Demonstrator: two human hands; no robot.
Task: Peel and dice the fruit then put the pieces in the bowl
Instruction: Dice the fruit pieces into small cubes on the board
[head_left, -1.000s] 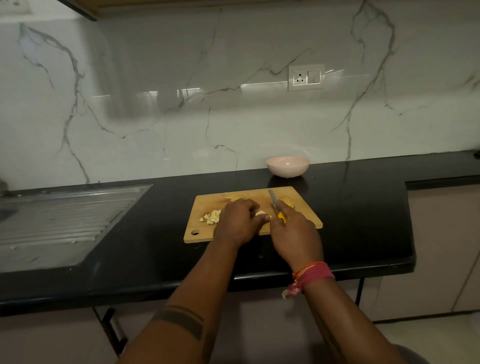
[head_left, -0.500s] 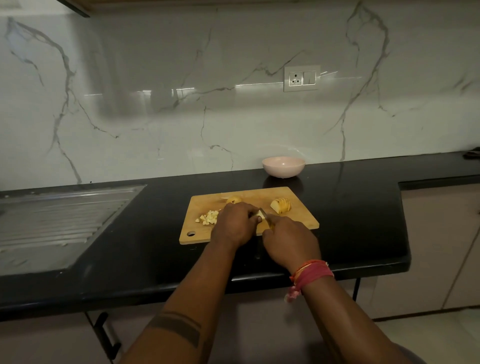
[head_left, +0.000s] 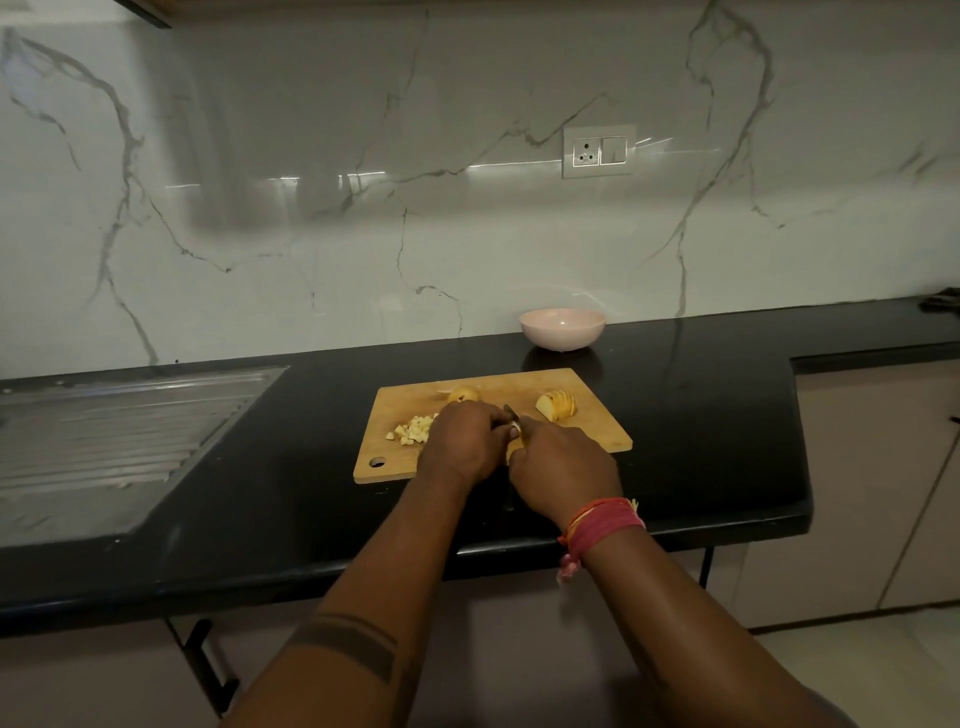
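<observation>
On the cutting board (head_left: 597, 436), diced pieces (head_left: 413, 430) lie left. Our left hand (head_left: 460, 447) pins a fruit piece (head_left: 515, 430); our right hand (head_left: 563, 465) grasps the knife (head_left: 511, 413). Sliced fruit (head_left: 557, 405) lies right; the bowl (head_left: 562, 328) stands far, apart.

One bowl (head_left: 562, 328), one cutting board (head_left: 597, 434), one knife (head_left: 511, 413), two hands, one heap of diced fruit (head_left: 413, 430).

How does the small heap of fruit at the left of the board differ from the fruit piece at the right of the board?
The heap is already diced into small pale cubes; the right piece is only sliced, its slices holding together. The heap shows no skin, while the right piece shows yellow-orange edges. Both lie on the cutting board, not in the bowl.
</observation>
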